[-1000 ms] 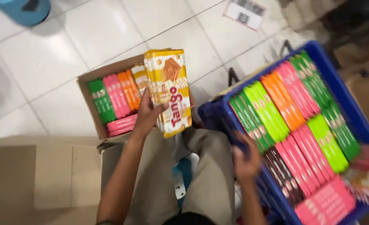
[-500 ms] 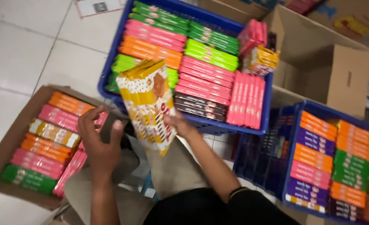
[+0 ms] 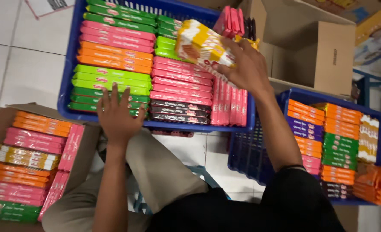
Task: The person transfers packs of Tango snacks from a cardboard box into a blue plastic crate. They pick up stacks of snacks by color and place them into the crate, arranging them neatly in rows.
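— Fingers (image 3: 113, 95) of left hand (image 3: 119, 118)?
— Spread wide, flat, holding nothing; resting on near rim of big blue crate (image 3: 68, 64), fingertips over green packs (image 3: 108, 77) at front left of crate.

— Far left of that hand?
— Open cardboard box (image 3: 89, 137) on tiled floor (image 3: 27, 56), packed with flat wafer packs: orange rows on top, then pink, one yellow-white row, more orange, pink, green at bottom. Two pink packs (image 3: 70, 148) standing on edge along box's right wall.

— Inside big crate?
— Left column green, pink, orange, light green, dark green. Middle column pink stack, dark brown packs (image 3: 179, 111) at near edge. Pink packs (image 3: 231, 105) on edge at right side.

— Right hand (image 3: 244, 68)?
— Curled around long yellow-and-white bundle of packs (image 3: 199, 45), thumb underneath, fingers over top. Bundle tilted, held above middle and right part of big crate, not touching rows below as far as visible.

— Right of that?
— Open brown carton (image 3: 323, 56) behind. Second blue crate (image 3: 259, 150) lower right, holding orange, purple, green, pink stacks, plus yellow-white packs (image 3: 368, 137) at far side. Loose orange packs (image 3: 375, 184) over its right corner.

— Bottom of view?
— Own knee in khaki trousers (image 3: 156, 172), black sleeve (image 3: 298, 197) on right arm, bit of blue stool under legs.
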